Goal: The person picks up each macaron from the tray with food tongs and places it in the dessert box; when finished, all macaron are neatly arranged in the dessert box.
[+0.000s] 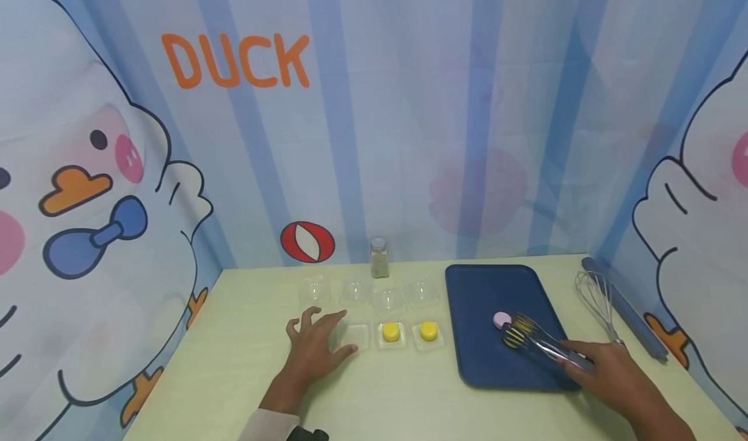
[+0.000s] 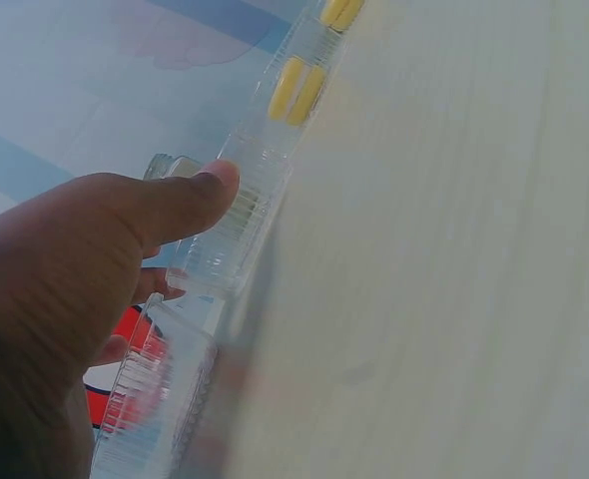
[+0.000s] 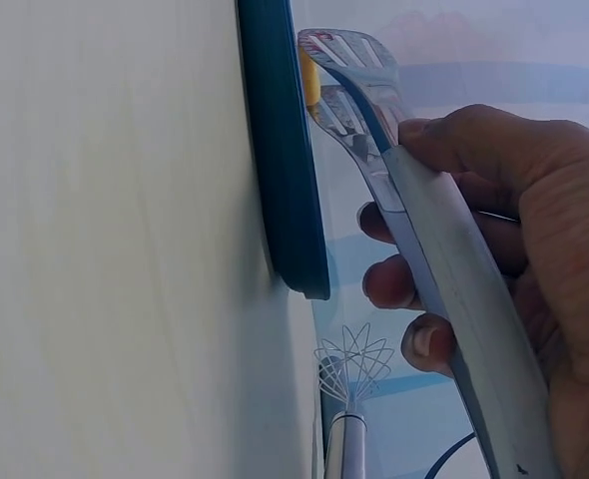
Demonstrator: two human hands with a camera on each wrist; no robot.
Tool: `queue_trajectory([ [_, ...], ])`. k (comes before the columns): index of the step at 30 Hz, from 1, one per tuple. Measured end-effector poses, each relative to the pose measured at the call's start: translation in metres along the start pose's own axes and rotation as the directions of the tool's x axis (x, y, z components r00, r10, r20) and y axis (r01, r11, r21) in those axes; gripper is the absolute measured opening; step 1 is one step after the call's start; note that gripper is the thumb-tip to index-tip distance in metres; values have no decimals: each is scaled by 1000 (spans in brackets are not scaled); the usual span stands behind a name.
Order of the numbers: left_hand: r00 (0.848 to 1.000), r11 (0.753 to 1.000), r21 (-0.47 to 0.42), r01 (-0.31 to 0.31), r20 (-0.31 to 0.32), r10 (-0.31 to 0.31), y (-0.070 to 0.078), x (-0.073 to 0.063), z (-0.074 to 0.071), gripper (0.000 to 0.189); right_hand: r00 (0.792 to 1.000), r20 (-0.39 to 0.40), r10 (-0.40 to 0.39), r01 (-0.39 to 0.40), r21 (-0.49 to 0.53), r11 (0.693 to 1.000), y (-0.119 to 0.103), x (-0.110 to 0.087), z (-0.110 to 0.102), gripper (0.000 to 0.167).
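Note:
My right hand (image 1: 613, 369) grips metal tongs (image 3: 454, 289) with slotted heads over the dark blue tray (image 1: 479, 363). A yellow macaron (image 3: 310, 80) shows between the tong heads; beside it on the tray lies a lilac macaron (image 1: 501, 319). My left hand (image 1: 315, 347) spreads its fingers at the left side of a small clear plastic box base (image 1: 358, 337) with nothing in it. In the left wrist view, the thumb (image 2: 200, 195) overlaps this box. To its right, two more clear bases each hold a yellow macaron (image 1: 391, 332), (image 1: 429, 330).
Several clear domed lids (image 1: 388, 301) stand in a row behind the bases. A small glass jar (image 1: 379, 259) is at the back edge. Right of the tray lie a whisk (image 1: 597, 298) and a long grey-blue bar (image 1: 628, 314). Printed curtains (image 1: 386, 116) surround the table.

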State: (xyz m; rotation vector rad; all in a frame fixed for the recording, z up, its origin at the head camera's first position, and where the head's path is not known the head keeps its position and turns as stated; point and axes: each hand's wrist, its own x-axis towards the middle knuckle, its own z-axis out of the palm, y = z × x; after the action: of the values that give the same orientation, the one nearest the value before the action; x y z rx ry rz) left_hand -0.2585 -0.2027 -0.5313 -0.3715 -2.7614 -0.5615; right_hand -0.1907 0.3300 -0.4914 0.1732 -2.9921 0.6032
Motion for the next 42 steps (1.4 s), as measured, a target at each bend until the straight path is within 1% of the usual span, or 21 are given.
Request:
queue_trajectory([
  [5,1000,1000,-1,6,3,-6,-1,-2,0,70,999,36,17,-18,13,1000,1,0,1,41],
  [8,1000,1000,3,8,1,-8,-2,-3,1,71,999,36,1,-3,30,1000,0,0,0,41],
  [13,1000,1000,4,2,-7,-2,-2,-2,2,71,999,-21,-50,50,26,998,-4,-1,-4,37],
  [18,1000,1000,5,3,-4,-3,-1,-2,0,71,990,-75,-119,120,11,993,-15,0,-7,31],
  [22,1000,1000,6,13,0,-13,0,-2,-1,72,983,-93,-159,158,-17,987,-24,3,-9,30],
  [29,1000,1000,3,23,16,-23,0,-1,-1,71,979,-94,-182,180,-23,983,-37,12,-13,33],
  [30,1000,1000,4,22,17,-22,1,-1,-1,71,977,-98,-191,189,-27,982,-39,14,-13,33],
  [34,1000,1000,-2,22,18,-22,2,-2,-1,71,954,-142,-265,264,-31,964,-47,21,-10,31],
  [37,1000,1000,-1,22,14,-22,2,-2,-1,70,931,-176,-320,319,-34,947,-55,26,-6,30],
  [42,1000,1000,3,16,14,-16,2,-2,-1,70,922,-187,-338,336,-40,941,-71,31,1,33],
])
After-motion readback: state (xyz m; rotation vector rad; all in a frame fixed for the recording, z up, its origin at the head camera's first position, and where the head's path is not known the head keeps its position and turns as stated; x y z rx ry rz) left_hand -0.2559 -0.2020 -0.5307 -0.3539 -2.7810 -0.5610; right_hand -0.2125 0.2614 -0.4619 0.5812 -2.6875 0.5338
